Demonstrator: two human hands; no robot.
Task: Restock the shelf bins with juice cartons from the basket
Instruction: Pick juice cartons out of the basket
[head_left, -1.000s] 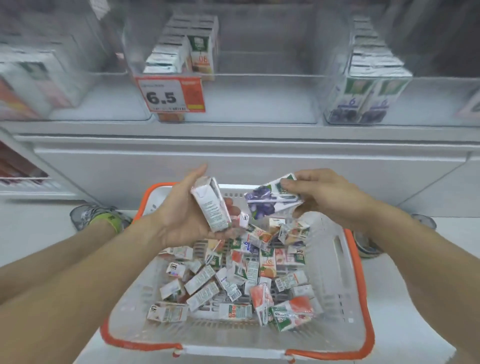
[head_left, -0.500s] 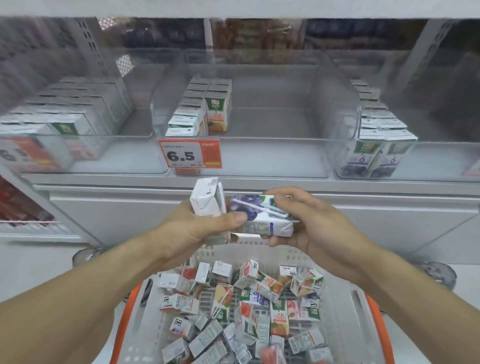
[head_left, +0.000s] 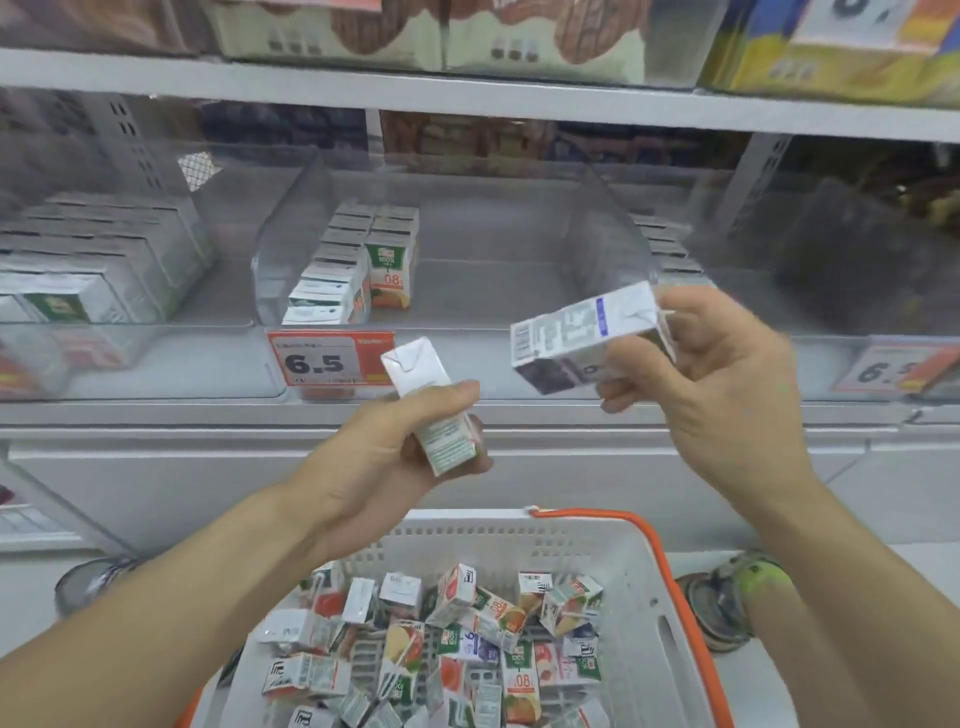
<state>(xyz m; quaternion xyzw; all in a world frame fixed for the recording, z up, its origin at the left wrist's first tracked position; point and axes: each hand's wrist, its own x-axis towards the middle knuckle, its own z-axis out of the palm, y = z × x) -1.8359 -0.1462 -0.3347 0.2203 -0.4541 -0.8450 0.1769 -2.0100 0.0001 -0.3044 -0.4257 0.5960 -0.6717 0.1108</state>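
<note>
Juice cartons, two of them, are in my hands in front of the shelf. My left hand (head_left: 384, 467) grips a white carton (head_left: 431, 405) upright, thumb curled across its front, its folded top pointing up and slightly left. My right hand (head_left: 711, 395) holds a purple-marked carton (head_left: 582, 338) on its side, pinched between thumb and fingers, raised higher and to the right, well apart from the other one.

Behind my hands, a clear middle bin (head_left: 447, 291) holds two short rows of cartons (head_left: 358, 265) along its left side, with bare floor to their right. An orange price tag (head_left: 330, 358) reading 6.5 hangs on its front edge. The bin to the left (head_left: 104, 280) is packed with cartons. Another bin on the right (head_left: 670, 244) shows one row, partly hidden by my right hand.

Below, a white basket (head_left: 649, 613) with an orange rim holds a loose heap of small cartons (head_left: 452, 649) lying at every angle.
</note>
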